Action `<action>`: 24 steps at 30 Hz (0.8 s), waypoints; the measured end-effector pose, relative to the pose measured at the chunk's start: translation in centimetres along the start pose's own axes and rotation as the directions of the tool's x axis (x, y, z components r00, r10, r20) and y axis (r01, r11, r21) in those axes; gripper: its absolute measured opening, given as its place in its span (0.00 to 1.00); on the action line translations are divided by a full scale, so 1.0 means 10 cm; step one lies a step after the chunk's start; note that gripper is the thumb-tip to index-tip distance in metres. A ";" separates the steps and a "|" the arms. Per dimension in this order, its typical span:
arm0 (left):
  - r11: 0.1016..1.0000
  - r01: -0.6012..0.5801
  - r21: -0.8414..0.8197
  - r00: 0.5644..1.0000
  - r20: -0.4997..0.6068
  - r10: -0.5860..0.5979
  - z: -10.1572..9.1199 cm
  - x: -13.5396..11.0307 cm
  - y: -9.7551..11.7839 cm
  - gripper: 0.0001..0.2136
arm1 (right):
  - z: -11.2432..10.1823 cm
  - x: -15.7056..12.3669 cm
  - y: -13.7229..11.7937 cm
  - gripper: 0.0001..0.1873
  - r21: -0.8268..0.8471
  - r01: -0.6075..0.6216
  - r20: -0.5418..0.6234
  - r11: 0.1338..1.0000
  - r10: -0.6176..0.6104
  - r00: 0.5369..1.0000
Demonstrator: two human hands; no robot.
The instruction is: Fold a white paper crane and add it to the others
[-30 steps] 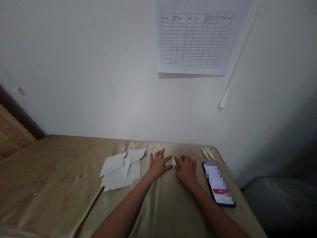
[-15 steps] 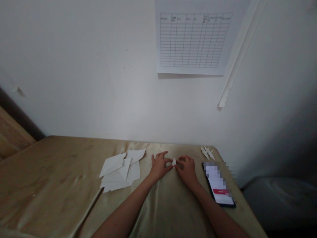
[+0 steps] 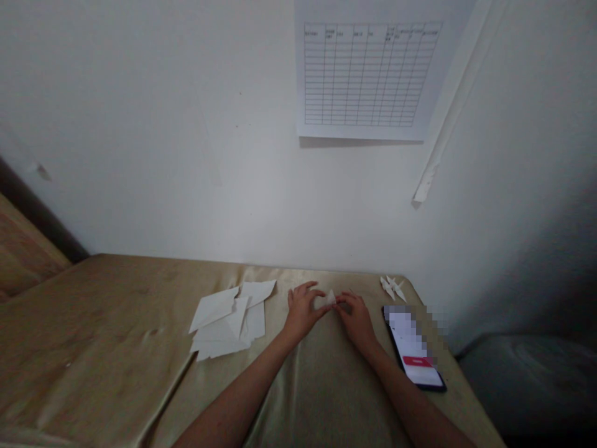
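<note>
With my right hand [image 3: 356,316] I pinch the small folded paper [image 3: 331,295], fingertips nearly together; my left hand [image 3: 301,311] curves beside it, thumb and forefinger parted, its hold unclear.

head view: from the person's own head, above the near side of the surface [image 3: 116,336]
facing: forward and down, toward the wall [image 3: 186,155] ahead
span: wide; wall across the upper part, surface across the lower
nearness: left hand [image 3: 301,311] and right hand [image 3: 356,316] well apart from the lens, small, below centre
</note>
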State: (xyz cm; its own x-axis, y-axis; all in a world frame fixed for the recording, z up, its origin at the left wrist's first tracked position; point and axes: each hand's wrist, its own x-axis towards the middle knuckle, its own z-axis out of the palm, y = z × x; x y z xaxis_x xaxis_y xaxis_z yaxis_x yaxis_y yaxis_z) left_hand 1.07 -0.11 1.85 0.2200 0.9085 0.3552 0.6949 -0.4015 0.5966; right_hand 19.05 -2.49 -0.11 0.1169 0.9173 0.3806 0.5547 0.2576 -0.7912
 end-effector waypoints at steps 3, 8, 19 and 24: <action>1.000 0.000 -0.007 1.000 0.021 0.000 0.00 0.00 0.00 0.12 | 0.01 -0.01 -0.01 0.09 0.049 0.008 -0.014 0.999 -0.007 1.000; 0.998 0.014 -0.061 1.000 0.014 -0.013 -0.02 0.01 0.03 0.04 | 0.03 -0.01 -0.02 0.18 0.196 -0.056 0.009 0.979 0.055 0.998; 0.995 0.073 -0.065 0.997 -0.009 -0.074 -0.02 0.00 0.05 0.03 | -0.07 0.02 -0.12 0.11 0.119 -0.024 0.025 0.993 0.021 0.999; 0.996 0.067 -0.054 0.998 -0.008 -0.068 -0.03 -0.01 0.07 0.03 | -0.04 0.02 -0.12 0.10 0.120 0.057 0.028 0.991 -0.061 0.998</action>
State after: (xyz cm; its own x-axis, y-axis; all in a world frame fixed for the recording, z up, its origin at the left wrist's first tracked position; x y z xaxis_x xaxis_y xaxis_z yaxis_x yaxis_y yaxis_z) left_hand 1.33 -0.52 2.42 0.1667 0.9327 0.3198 0.6700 -0.3451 0.6573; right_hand 18.74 -2.74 1.06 0.0595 0.9081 0.4145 0.4579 0.3441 -0.8197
